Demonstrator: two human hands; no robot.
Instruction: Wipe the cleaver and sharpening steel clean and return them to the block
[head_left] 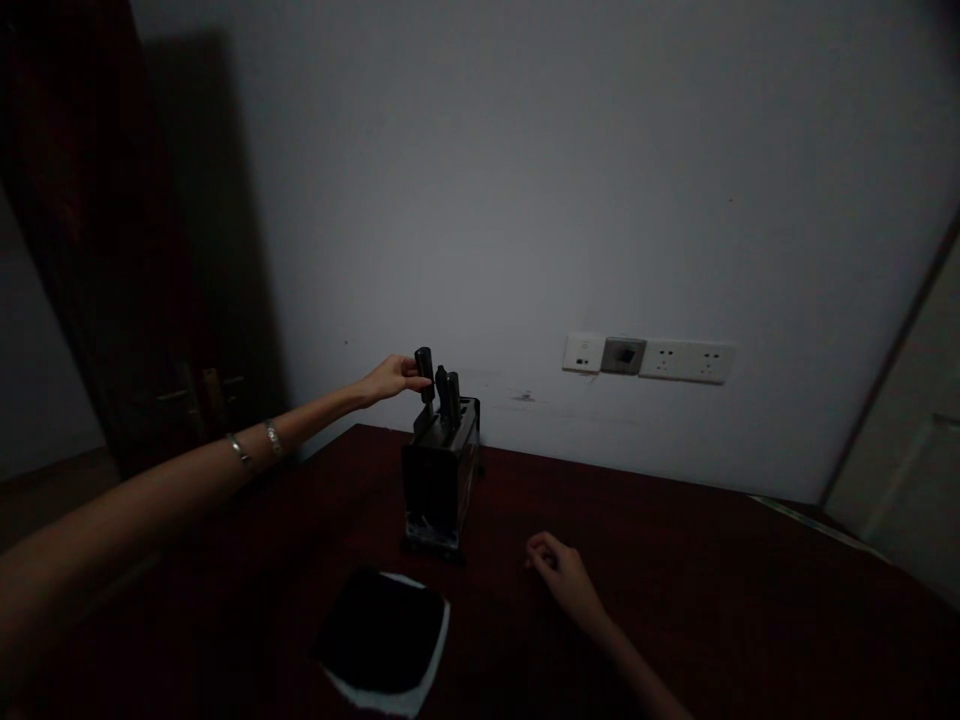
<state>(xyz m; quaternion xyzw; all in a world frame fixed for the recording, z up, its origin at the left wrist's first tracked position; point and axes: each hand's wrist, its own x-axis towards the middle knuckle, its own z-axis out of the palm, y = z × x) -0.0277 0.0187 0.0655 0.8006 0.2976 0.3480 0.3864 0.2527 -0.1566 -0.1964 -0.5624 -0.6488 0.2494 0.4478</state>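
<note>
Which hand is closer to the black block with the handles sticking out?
Left. The left hand is by the top of the black block, gripping a black handle. The right hand is apart from the block, to its right and nearer the camera.

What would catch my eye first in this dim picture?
Probably the left hand, gripping an upright dark handle at the top of the black holder, with two silvery bracelets on its forearm. Next, the mostly pale row of sockets on the wall, right of the holder. Then the black, white-edged square, nearer the viewer on the dark red table.
</note>
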